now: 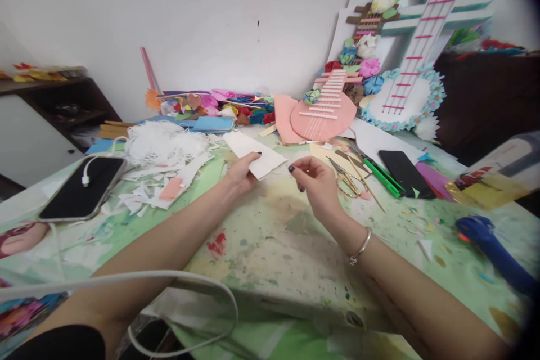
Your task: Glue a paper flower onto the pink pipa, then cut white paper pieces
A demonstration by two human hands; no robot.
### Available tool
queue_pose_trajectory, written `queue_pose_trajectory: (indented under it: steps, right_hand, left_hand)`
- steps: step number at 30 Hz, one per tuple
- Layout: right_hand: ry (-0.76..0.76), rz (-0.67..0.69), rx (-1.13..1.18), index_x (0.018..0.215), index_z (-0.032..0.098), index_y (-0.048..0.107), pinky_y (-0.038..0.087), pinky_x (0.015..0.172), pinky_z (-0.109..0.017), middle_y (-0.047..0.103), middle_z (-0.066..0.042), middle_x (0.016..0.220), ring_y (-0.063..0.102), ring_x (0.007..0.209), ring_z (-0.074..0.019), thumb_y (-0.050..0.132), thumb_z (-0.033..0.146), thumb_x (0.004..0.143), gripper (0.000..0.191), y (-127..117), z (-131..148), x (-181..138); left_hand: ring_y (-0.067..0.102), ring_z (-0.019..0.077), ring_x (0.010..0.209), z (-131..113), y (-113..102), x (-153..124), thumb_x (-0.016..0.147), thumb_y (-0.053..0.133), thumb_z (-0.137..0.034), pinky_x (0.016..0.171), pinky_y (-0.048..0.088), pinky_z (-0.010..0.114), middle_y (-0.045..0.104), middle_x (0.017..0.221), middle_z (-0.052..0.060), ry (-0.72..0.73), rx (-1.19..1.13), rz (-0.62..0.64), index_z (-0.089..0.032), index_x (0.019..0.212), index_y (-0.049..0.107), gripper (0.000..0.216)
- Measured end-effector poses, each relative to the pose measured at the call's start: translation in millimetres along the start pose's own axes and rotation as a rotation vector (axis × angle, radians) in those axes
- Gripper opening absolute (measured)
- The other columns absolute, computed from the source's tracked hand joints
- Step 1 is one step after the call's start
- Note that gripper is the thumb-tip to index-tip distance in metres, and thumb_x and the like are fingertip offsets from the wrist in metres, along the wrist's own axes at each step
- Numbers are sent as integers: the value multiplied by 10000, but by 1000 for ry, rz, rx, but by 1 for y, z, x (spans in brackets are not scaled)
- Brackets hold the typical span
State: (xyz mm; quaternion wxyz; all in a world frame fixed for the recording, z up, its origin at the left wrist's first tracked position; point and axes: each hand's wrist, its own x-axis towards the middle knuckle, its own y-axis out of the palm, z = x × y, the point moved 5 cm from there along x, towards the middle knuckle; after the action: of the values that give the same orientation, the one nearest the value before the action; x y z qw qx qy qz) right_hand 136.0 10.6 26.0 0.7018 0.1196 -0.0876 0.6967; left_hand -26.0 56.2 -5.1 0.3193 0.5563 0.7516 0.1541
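A folded piece of white paper [264, 160] is held in my left hand [242, 173], the thumb on top and the fingers underneath. My right hand [316, 183] is just to the right of the paper's near corner, apart from it. Its fingers are curled in and the thumb is drawn close to them; whether anything small is pinched there I cannot make out. Gold-handled scissors [351, 184] lie on the table right beside my right hand, with a thin wooden stick [367, 184] and a green utility knife [383, 178] further right.
Left are white paper scraps [160, 146] and a phone [84, 188] with a white cable. A pink paper instrument [324, 115] and a white-and-blue one [405, 90] stand at the back. A black phone [405, 173] and a blue-handled tool [493, 247] lie right. A cable loop [202, 281] hangs in front.
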Motion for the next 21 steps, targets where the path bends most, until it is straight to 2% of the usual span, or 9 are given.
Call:
queue_pose_trajectory:
  steps: [4,7,10,15,21]
  right_hand:
    - [71,141,20,750,162,683,292,427,-210,503,54,519,373,448,-60,670,261,688,117,20,-2,-16]
    - [110,113,36,772,181,713,295,461,-230,541,36,552,382,471,-72,658,260,689,127,22,-7,-20]
    - [137,68,38,761,193,725,300,485,-243,553,25,561,401,498,-86,662,267,680,126,18,-12,-17]
    - [176,22,67,717,174,710,266,469,-243,498,41,499,347,470,-76,681,282,655,128,13,-15,-13]
    - [230,43,97,726,144,713,216,426,-240,455,62,455,294,415,-57,683,269,627,162,15,-18,-14]
  left_hand:
    - [638,131,573,2,1,0,811,495,-16,588,550,217,673,671,57,-9,16,25,-92,806,593,124]
    - [633,131,577,5,3,-4,808,513,-38,577,542,219,672,679,58,-6,38,44,-98,780,592,103]
    - [640,138,608,7,5,-8,793,531,-43,630,552,240,681,712,61,-1,44,44,-107,798,603,96]
    - [660,153,680,7,5,-9,777,542,-31,703,561,265,687,737,62,27,15,14,-113,823,616,120]
    - [674,182,771,3,5,-12,757,577,-30,762,574,311,694,772,61,131,4,-11,-103,832,627,116]
